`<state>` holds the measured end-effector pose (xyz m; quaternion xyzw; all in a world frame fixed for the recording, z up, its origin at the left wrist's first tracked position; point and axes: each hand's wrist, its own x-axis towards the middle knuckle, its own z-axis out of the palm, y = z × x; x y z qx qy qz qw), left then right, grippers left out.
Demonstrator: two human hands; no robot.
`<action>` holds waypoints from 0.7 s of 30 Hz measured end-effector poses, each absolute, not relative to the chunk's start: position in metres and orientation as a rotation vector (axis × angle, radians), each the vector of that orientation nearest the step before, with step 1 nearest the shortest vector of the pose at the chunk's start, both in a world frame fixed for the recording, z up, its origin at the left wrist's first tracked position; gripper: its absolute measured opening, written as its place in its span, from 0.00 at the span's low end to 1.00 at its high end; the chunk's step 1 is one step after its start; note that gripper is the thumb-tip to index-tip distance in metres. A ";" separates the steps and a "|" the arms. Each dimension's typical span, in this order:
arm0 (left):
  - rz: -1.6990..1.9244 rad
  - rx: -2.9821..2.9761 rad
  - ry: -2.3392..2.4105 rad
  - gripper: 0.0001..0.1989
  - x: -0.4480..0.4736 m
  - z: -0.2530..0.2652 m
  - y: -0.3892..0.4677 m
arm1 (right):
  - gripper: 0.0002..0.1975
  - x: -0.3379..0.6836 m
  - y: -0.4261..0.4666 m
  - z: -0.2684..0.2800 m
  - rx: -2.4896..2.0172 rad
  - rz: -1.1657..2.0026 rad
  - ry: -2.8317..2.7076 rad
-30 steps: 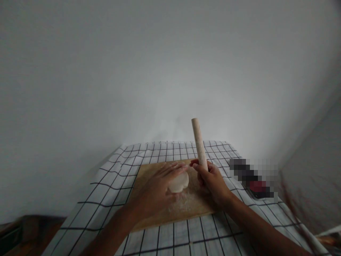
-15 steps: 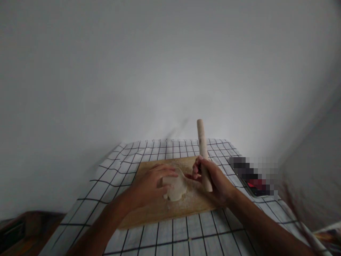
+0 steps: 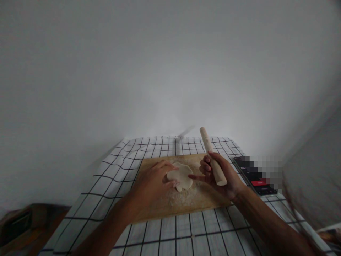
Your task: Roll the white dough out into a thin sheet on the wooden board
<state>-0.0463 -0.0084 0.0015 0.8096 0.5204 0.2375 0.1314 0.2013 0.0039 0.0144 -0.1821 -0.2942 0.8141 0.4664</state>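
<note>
From the head camera, we look down on a wooden board (image 3: 160, 209) lying on a counter (image 3: 170, 234) covered in white cloth with dark grid lines. Our dough (image 3: 182, 175) rests on the middle of the board, rolled into a thin, pale, roughly round sheet. Its surface looks matt and smooth, and its outline is uneven, with a small lobe jutting out along the edge nearest us. Loose flour (image 3: 183, 201) dusts the board on that same near side.

Over the left half of the board, our left hand (image 3: 153, 181) curves at the dough's left edge, thumb and fingers apart; we cannot tell whether it pinches the sheet. At the board's right side, our right hand (image 3: 229, 174) grasps a plain wooden rolling pin (image 3: 206, 140), tilted up off the board, while one finger stretches out to the dough's right edge. Right of the board lies a phone (image 3: 257, 177), partly blurred by pixelation.
</note>
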 end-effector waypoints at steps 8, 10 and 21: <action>0.823 2.493 1.490 0.15 -0.038 -0.002 -0.009 | 0.14 0.201 0.003 0.016 -0.483 1.997 -0.685; 0.820 2.459 1.458 0.14 -0.036 -0.005 -0.009 | 0.13 0.201 0.004 0.016 -0.485 1.995 -0.678; 0.828 2.391 1.475 0.13 -0.033 -0.006 -0.012 | 0.14 0.202 0.007 0.011 -0.456 1.981 -0.649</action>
